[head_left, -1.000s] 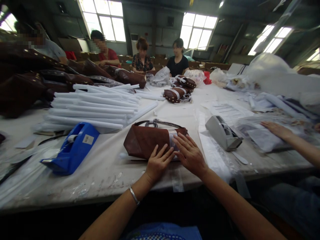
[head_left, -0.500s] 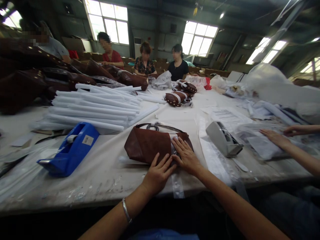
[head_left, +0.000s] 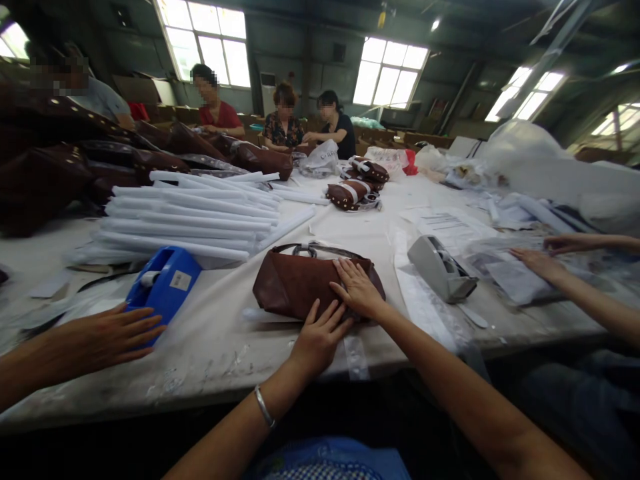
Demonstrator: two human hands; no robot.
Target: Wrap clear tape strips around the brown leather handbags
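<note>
A brown leather handbag (head_left: 295, 287) lies on its side in front of me, with its dark strap along the far edge. My left hand (head_left: 320, 337) wears a silver bangle and rests fingers outstretched against the bag's near side. Across the bag's right part my right hand (head_left: 357, 287) lies flat with spread fingers. The end of a white roll (head_left: 255, 315) shows under the bag's left side. Below my hands, a clear strip (head_left: 356, 360) hangs near the table edge.
Left of the bag, another person's hand (head_left: 125, 333) is over a blue tape dispenser (head_left: 173, 283). A grey tape dispenser (head_left: 443, 270) stands to the right, beside a co-worker's hands (head_left: 540, 263). White rolls (head_left: 190, 220) and brown bags (head_left: 355, 190) lie behind.
Another person's hand has come in from the left to the blue dispenser. My right hand has slid slightly left on the bag; the left stays against it.
</note>
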